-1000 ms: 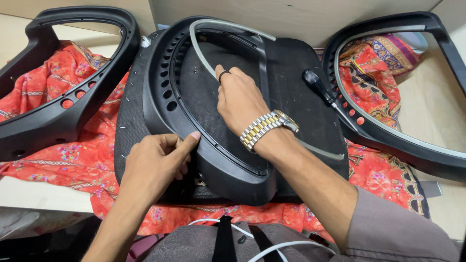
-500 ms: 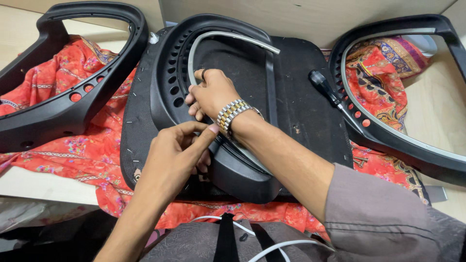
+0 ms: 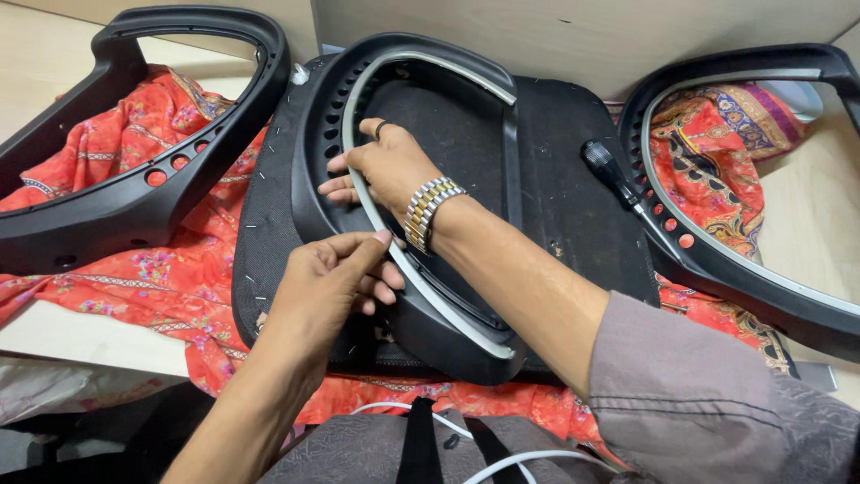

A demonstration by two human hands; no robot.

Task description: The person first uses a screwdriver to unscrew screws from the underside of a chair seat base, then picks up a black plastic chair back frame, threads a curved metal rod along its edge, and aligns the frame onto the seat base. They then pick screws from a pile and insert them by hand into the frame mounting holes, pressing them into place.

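Note:
A black plastic chair frame (image 3: pixel 315 134) with a row of holes lies on a black seat pad (image 3: pixel 573 179). A grey rubber strip (image 3: pixel 430 64) runs round the frame's inner edge. My right hand (image 3: pixel 381 170), with a metal watch and a ring, presses flat on the strip at the frame's left side. My left hand (image 3: pixel 327 287) pinches the strip just below it, thumb and forefinger on the strip near the watch.
A second black frame (image 3: pixel 134 206) lies at the left and a third (image 3: pixel 717 260) at the right, all on red patterned cloth (image 3: pixel 170 278). A black-handled tool (image 3: pixel 609 170) rests on the pad's right side. A white cable (image 3: pixel 466 439) crosses my lap.
My right hand slid left along the frame from its centre to the left rim. My left hand rose from the frame's lower edge and took the strip beside the watch.

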